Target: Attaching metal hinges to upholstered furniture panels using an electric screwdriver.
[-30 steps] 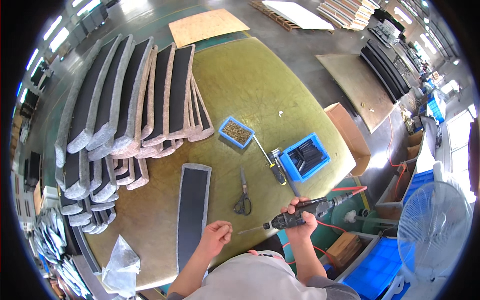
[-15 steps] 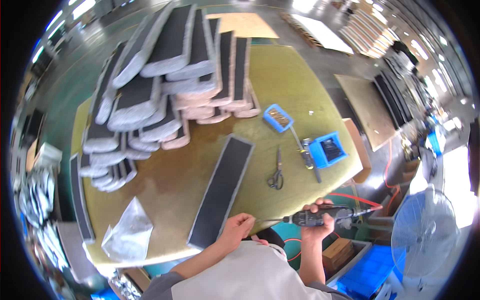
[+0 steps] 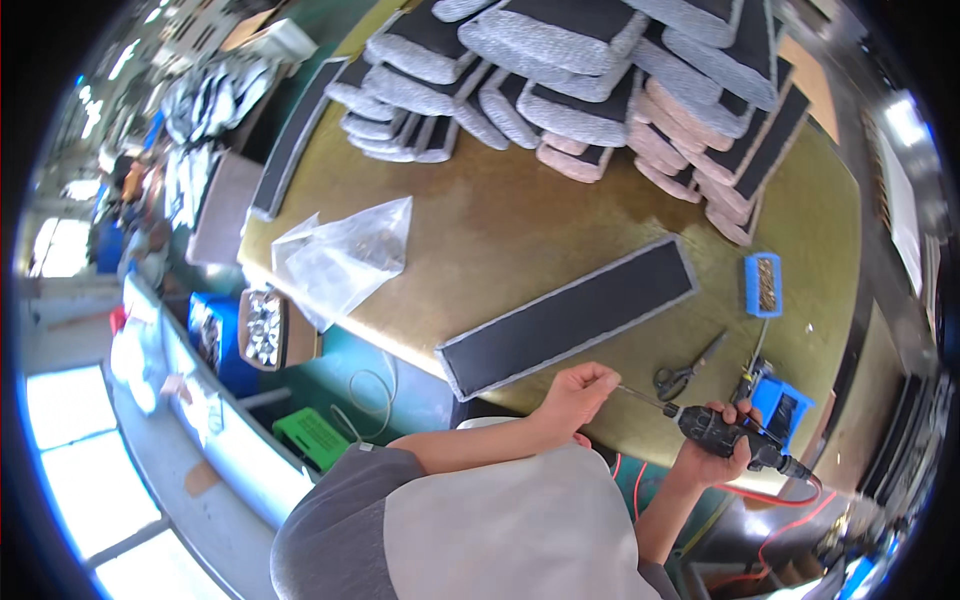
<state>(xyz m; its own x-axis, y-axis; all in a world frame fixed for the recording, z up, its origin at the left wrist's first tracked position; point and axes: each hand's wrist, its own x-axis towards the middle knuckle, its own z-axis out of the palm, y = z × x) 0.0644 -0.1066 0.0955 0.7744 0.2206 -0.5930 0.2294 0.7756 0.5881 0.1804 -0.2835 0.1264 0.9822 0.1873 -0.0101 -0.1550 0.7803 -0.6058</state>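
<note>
My right hand (image 3: 706,459) is wrapped around a black air screwdriver (image 3: 712,431) with a red hose at its back end. Its long thin bit (image 3: 640,396) points left. At the bit's tip my left hand (image 3: 580,397) pinches with its fingertips together; whatever they hold is too small to make out. Just beyond that hand lies a long black panel (image 3: 570,317) with a grey fabric edge, slanting across the table near its front edge. Black-handled scissors (image 3: 688,370) rest between the panel and a blue bin (image 3: 780,408), which is partly behind the screwdriver.
Fabric-edged panels (image 3: 560,70) in grey and pink are piled at the back of the table (image 3: 480,215). A clear plastic bag (image 3: 350,255) lies at the left. A small blue tray (image 3: 766,285) of brass-coloured screws stands at the right, with a screwdriver (image 3: 752,372) near it.
The view has swung left, so the table appears turned. My hands keep their hold at the air screwdriver and its tip, and now appear closer to the table's edge and the scissors.
</note>
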